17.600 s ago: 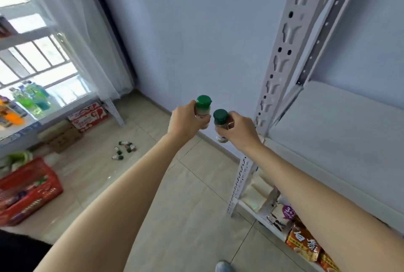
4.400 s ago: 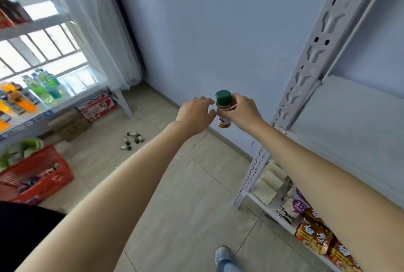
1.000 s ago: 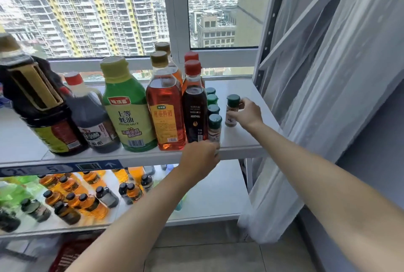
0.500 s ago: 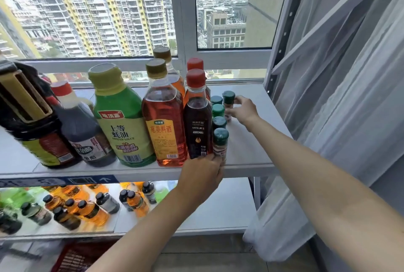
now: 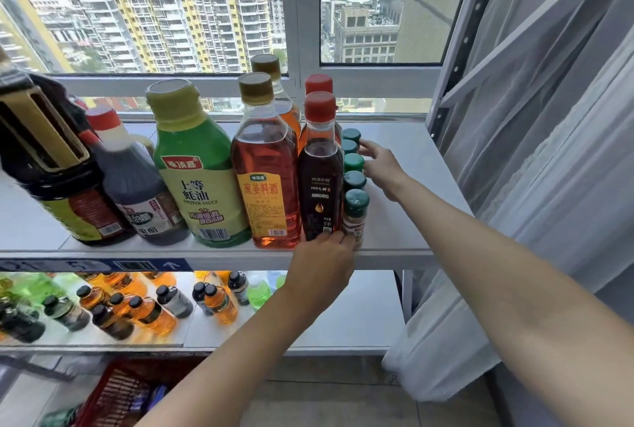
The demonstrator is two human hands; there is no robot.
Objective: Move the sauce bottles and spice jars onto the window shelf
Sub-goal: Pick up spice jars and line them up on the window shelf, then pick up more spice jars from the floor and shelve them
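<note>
On the window shelf (image 5: 404, 221), seen from the head camera, five green-capped spice jars (image 5: 353, 166) stand in a row just beside the dark sauce bottle (image 5: 319, 183). The right hand (image 5: 382, 167) reaches the far jars with fingers extended, gripping nothing. The left hand (image 5: 324, 263) touches the front jar (image 5: 355, 217); whether it grips is hidden. That jar stands near the shelf's edge, so a careless nudge could probably tip it off.

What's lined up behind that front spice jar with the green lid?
Behind the front spice jar, four more green lids run back along the window shelf. Their bodies are mostly hidden by one another and the dark bottle.
</note>
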